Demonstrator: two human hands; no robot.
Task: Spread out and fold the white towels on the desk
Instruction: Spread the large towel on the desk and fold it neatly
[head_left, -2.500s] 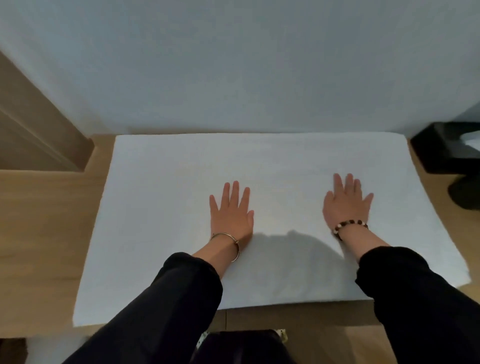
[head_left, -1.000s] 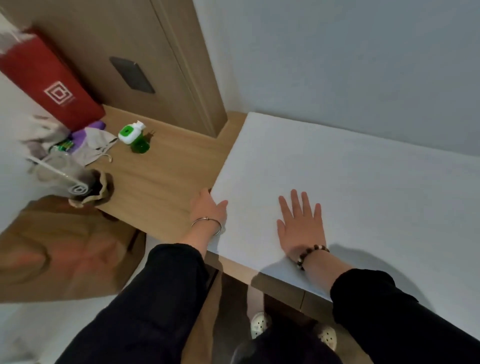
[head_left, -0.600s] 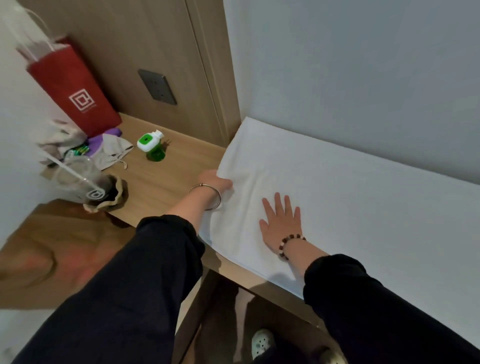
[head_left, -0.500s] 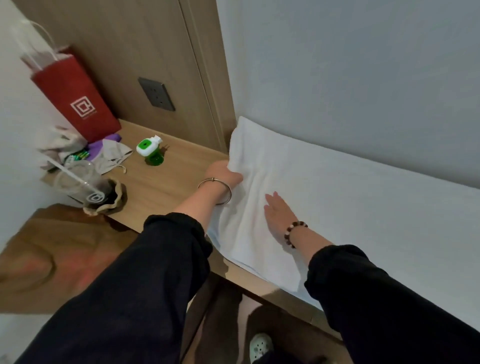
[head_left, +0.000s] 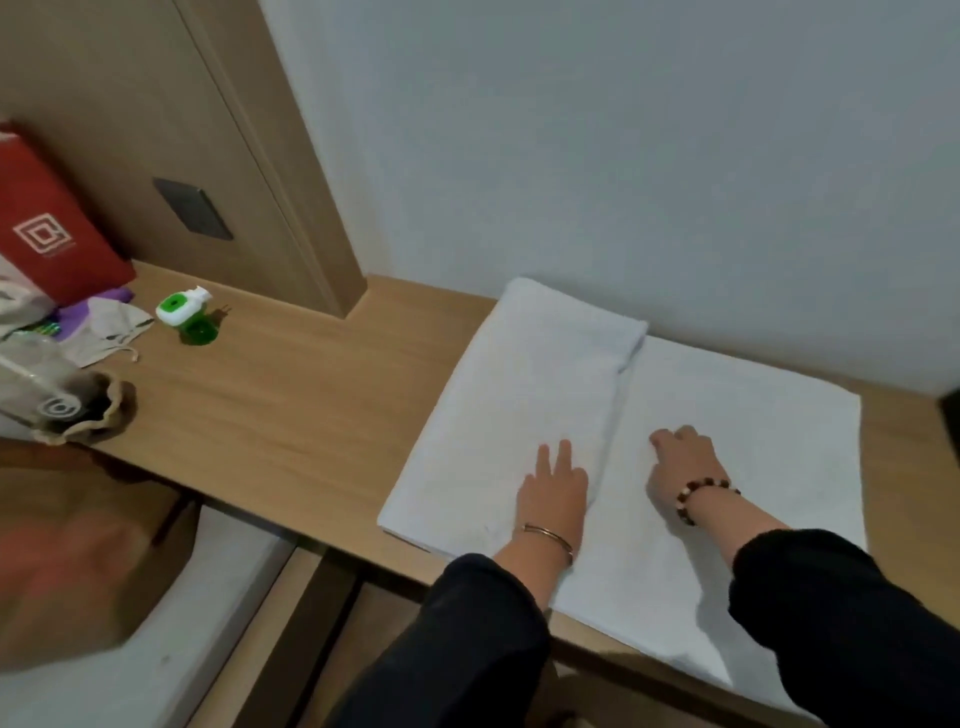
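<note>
A white towel lies on the wooden desk against the wall. Its left part is folded over to the right, and this doubled flap ends in a straight edge down the middle. My left hand lies flat on the near end of the flap, fingers pointing away, right beside that edge. My right hand rests on the single layer just right of the edge, fingers bent and their tips on the cloth. Neither hand grips anything.
At the desk's left end stand a red paper bag, a green and white plug-in device, a small cloth pouch and a plastic cup in a holder. A dark object sits at the right edge.
The towel's left end, gripped by my left hand half a second ago, now lies folded over to the right. Both hands have moved to the flap's edge, and the view has swung right.
</note>
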